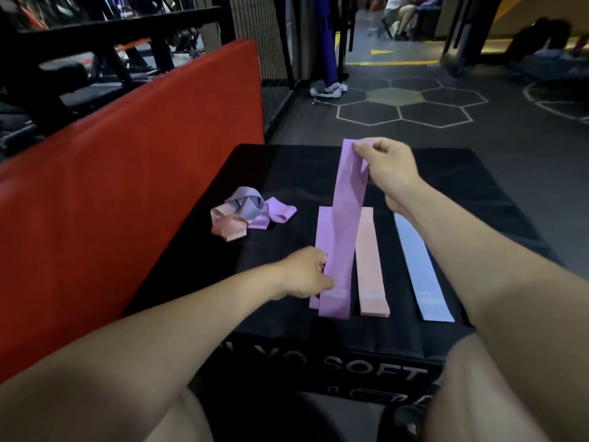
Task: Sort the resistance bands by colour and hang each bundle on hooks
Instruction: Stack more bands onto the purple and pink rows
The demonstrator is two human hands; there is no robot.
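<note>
Laying the purple band (345, 218) flat on its matching pile is the step in hand, and doing it well depends on keeping the near end pinned. The left hand (304, 272) pinches that near end against the purple pile (322, 237) on the black desk (280, 173), so it should keep its place there while the far end comes down. Just beside it lie 2 more sorted strips, the pink band (371, 266) and, further right, the pale blue band (420, 266), each straight and apart from its neighbours; the lowered band should not stray over the pink one. Further out, the right hand (387, 167) grips the raised far end with curled fingers, holding the strip taut and tilted upward. In my judgement it should lower the end slowly along the line of the pile, edges matched, then let go. To the left, the unsorted heap (251, 212) of 3 or so tangled bands waits. No hooks are in view yet.
</note>
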